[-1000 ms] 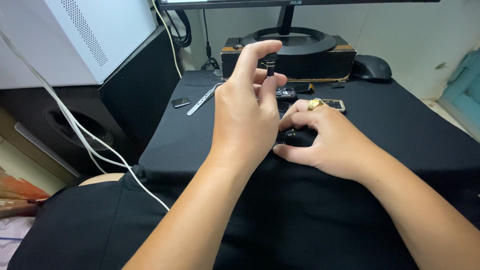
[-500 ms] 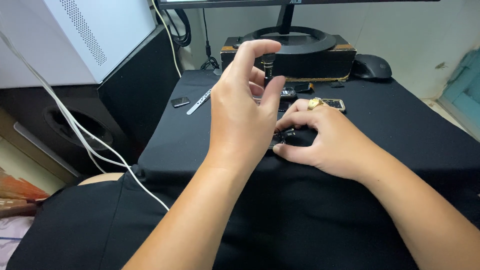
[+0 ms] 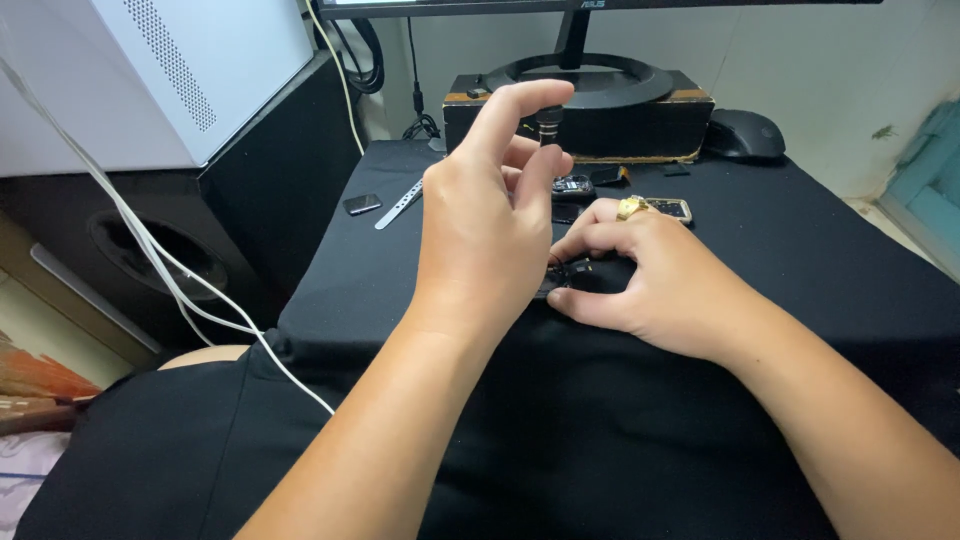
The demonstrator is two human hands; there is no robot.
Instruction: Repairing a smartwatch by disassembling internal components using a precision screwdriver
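My left hand (image 3: 478,232) is raised above the black cloth-covered table (image 3: 800,270). Its thumb and forefinger pinch the top of a thin dark tool (image 3: 548,125) that points down. My right hand (image 3: 650,275), with a gold ring on one finger, rests on the cloth and presses on a small black device (image 3: 572,274) under its fingertips. The tool's lower end is hidden behind my left hand.
Small parts lie beyond the hands: a small gold-rimmed piece (image 3: 670,209), a metal strip (image 3: 398,205), a small dark chip (image 3: 361,204). A monitor stand on a black box (image 3: 580,100), a mouse (image 3: 745,133), a white computer case (image 3: 170,70) and white cables (image 3: 180,290) surround the table.
My left hand shifted slightly with the tool; its fingers turned a little around the tool's top. The right hand stayed put on the black device.
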